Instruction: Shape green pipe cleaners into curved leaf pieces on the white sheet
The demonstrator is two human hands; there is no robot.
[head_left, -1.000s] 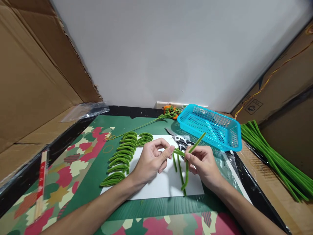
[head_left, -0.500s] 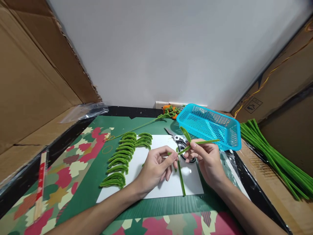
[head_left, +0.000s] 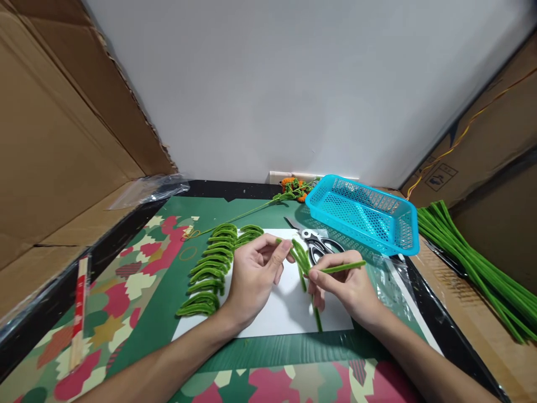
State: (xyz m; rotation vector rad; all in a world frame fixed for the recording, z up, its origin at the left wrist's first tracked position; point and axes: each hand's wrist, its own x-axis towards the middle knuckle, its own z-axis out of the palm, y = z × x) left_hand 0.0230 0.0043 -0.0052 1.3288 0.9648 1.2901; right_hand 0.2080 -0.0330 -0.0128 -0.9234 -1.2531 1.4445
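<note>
My left hand (head_left: 254,274) and my right hand (head_left: 346,288) meet over a white sheet (head_left: 274,313), both pinching one green pipe cleaner (head_left: 331,268). The left fingers grip its bent end, the right fingers its middle, and the free end sticks out to the right. Another straight green pipe cleaner (head_left: 318,319) lies on the sheet under my right hand. A row of several folded green pipe-cleaner leaves (head_left: 210,266) lies along the sheet's left edge.
Scissors (head_left: 316,243) lie behind my hands. A blue plastic basket (head_left: 364,215) stands at the back right. A bundle of long green pipe cleaners (head_left: 474,268) lies far right. An orange-flowered stem (head_left: 289,193) lies at the back, a red-wrapped stick (head_left: 79,302) far left.
My hands have kept bending the pipe cleaner: its free end swung from pointing up-right to nearly level toward the right, and both hands dropped slightly closer to the sheet.
</note>
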